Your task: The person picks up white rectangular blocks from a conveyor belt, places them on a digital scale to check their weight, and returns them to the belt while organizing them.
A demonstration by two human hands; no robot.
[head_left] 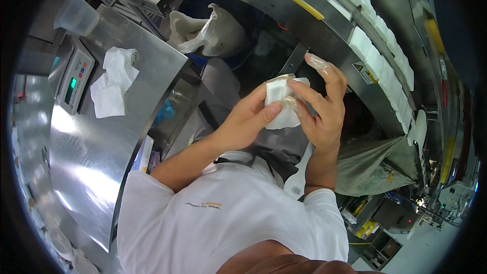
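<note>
Both hands hold one white folded tissue pack (pixel 282 102) in front of my chest. My left hand (pixel 248 118) grips its left side, thumb pressed on the front. My right hand (pixel 321 102), in a thin clear glove, wraps its right side with the index finger stretched upward. The pack sits just below a curved steel conveyor (pixel 304 18) that carries a row of similar white packs (pixel 381 61).
A steel table (pixel 106 137) lies to my left with loose white tissues (pixel 114 81), a digital scale (pixel 75 78) and a clear plastic jug (pixel 77 16). A blue bin lined with a clear bag (pixel 215 30) stands ahead. A grey-green sack (pixel 378 165) hangs at right.
</note>
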